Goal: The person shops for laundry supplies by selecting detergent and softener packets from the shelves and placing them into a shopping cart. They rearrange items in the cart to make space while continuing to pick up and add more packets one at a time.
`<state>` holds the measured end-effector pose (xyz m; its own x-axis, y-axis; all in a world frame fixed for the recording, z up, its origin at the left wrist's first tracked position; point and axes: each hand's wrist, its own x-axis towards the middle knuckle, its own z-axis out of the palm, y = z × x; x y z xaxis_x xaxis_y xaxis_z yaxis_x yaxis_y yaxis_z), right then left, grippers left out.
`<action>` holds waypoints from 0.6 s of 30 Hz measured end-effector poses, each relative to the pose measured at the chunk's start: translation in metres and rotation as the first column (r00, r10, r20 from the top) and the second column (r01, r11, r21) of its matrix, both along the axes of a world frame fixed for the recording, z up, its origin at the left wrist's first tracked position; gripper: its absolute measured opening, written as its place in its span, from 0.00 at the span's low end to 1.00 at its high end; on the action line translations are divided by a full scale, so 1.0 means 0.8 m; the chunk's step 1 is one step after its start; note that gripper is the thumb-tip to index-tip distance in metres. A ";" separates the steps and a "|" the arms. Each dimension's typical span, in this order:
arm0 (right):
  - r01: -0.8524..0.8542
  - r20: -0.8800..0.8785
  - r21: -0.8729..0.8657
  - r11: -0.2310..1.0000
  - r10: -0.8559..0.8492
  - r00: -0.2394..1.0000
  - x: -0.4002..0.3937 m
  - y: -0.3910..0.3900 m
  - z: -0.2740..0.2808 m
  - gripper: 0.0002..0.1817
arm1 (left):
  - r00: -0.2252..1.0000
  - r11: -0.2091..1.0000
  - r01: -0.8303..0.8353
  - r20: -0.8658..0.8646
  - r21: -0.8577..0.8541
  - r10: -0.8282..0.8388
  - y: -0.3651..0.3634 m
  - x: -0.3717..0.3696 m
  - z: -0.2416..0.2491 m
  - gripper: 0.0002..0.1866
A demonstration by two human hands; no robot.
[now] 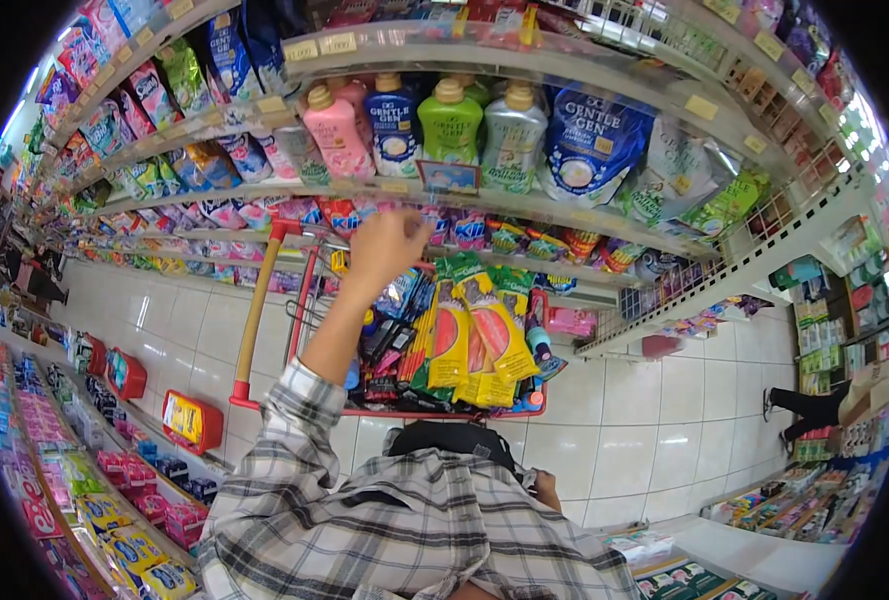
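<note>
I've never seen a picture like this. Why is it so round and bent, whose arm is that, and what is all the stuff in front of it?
There is no machine here. A person wears a camera on the head; it looks forward and down, and its wide lens bends the edges.

The plaid-sleeved arm is the person's own. The left hand reaches toward a shop shelf, near the small packets; the picture does not show whether it holds anything. The right hand barely shows, low by the body.

Below the arm stands a red shopping cart full of goods, with yellow and green packets on top. Above, detergent bottles line a higher shelf. Another person's legs show at the right.
</note>
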<state>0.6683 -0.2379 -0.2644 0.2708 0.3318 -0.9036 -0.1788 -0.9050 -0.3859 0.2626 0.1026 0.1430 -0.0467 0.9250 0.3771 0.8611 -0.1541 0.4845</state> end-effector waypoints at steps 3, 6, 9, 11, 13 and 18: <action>0.024 0.028 -0.006 1.000 -0.024 0.999 -0.001 0.010 0.016 0.13 | 0.992 0.924 0.049 0.091 0.379 -0.090 0.044 0.032 0.122 0.14; 0.050 0.007 0.057 0.997 -0.050 0.999 0.005 0.013 -0.001 0.13 | 0.979 0.792 0.122 0.060 0.598 -0.196 0.119 0.052 0.198 0.14; 0.056 -0.003 0.039 0.998 -0.056 0.998 0.005 0.021 -0.008 0.14 | 0.992 0.823 0.120 -0.096 0.556 -0.080 0.192 0.077 0.257 0.19; 0.069 -0.035 0.081 0.994 -0.066 0.997 0.008 0.019 -0.023 0.14 | 0.988 0.898 0.058 -0.151 0.436 0.010 0.247 0.088 0.271 0.23; 0.038 -0.008 0.117 0.992 -0.037 0.999 0.006 0.019 -0.006 0.14 | 0.951 0.981 -0.009 -0.300 0.195 0.068 0.279 0.099 0.281 0.28; -0.129 0.067 0.250 0.960 0.116 0.991 0.007 0.006 -0.004 0.15 | 0.907 0.982 -0.188 -0.387 -0.018 0.166 0.304 0.125 0.294 0.39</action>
